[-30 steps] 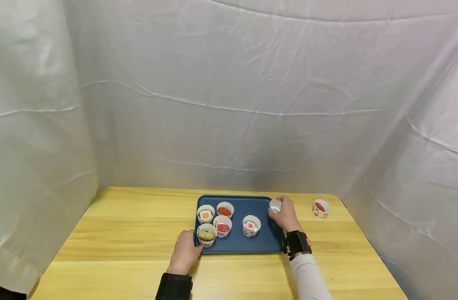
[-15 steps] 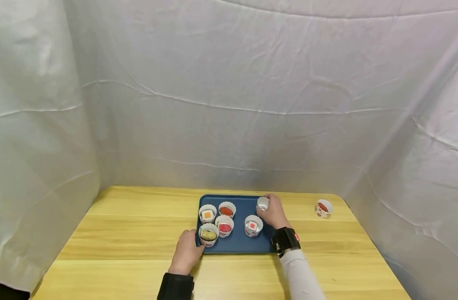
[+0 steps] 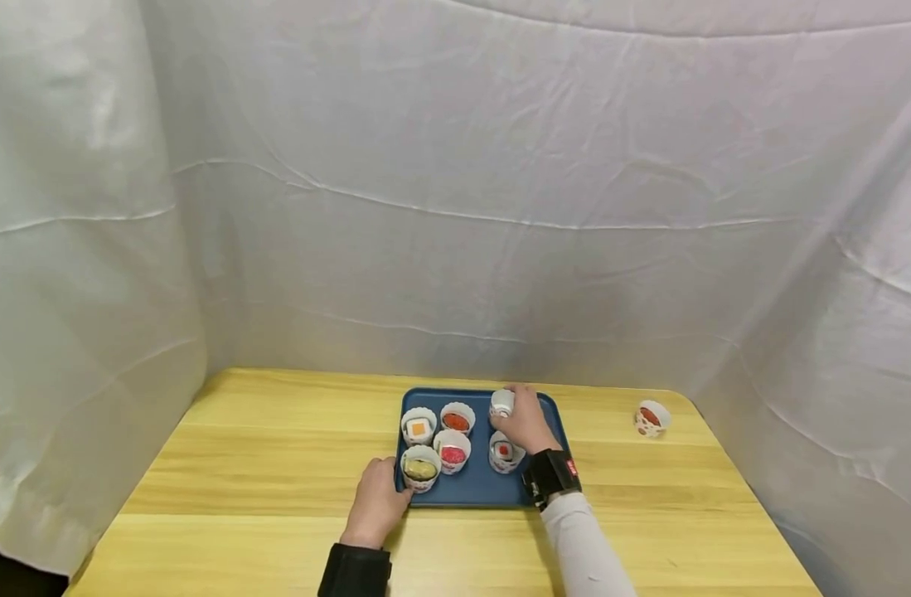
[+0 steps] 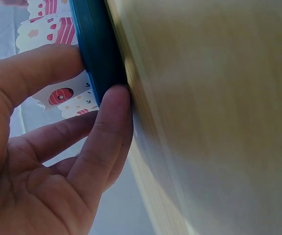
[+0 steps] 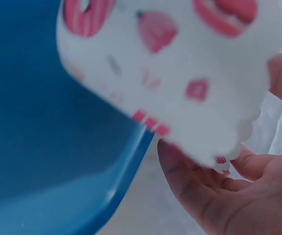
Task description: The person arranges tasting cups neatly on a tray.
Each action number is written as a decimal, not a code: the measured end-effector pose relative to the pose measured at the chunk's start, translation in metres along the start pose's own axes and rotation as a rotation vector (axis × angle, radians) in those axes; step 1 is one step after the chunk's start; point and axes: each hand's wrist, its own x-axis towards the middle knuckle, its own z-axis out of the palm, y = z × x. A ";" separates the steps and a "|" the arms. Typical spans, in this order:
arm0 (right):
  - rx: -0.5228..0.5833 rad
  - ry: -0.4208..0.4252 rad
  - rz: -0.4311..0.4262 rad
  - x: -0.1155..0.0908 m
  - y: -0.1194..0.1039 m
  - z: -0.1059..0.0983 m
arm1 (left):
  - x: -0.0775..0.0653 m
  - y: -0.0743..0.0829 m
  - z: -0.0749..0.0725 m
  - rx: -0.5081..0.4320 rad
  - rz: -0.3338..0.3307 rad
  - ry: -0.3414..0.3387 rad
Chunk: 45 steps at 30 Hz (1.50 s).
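My left hand [image 3: 376,502] grips the front left edge of the blue tray [image 3: 470,491]; in the left wrist view the thumb presses the rim, with fingers [image 4: 112,115] against the outer side. Over the back of the tray, my right hand [image 3: 528,424] holds a white paper baking cup [image 3: 501,401] by its side; its inside looks pale. Directly in front of it stands a cup with a white, red-centred piece [image 3: 503,451]. That printed cup [image 5: 155,58] fills much of the right wrist view and mostly hides the held one.
Several paper cups with sushi-like pieces cluster on the tray's left: white with orange [image 3: 418,428], red [image 3: 456,421], pink [image 3: 452,455] and yellow [image 3: 421,470]. Another cup with a red piece [image 3: 651,417] stands on the wooden table [image 3: 239,464] to the right. Pale curtains [image 3: 455,207] surround the table.
My right hand has carried the held cup leftward along the tray's back, from its right corner to behind the red-centred cup. My left hand stays at the tray edge.
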 end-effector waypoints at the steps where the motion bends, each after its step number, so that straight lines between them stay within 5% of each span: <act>1: 0.003 -0.003 -0.002 0.000 -0.001 0.001 | 0.000 0.001 0.000 -0.001 -0.002 -0.001; 16: -0.011 -0.066 0.010 -0.009 -0.012 0.018 | 0.000 0.002 0.000 -0.014 -0.029 -0.015; 45: -0.092 -0.022 0.035 -0.019 -0.013 0.026 | -0.001 0.002 -0.001 -0.003 -0.012 0.005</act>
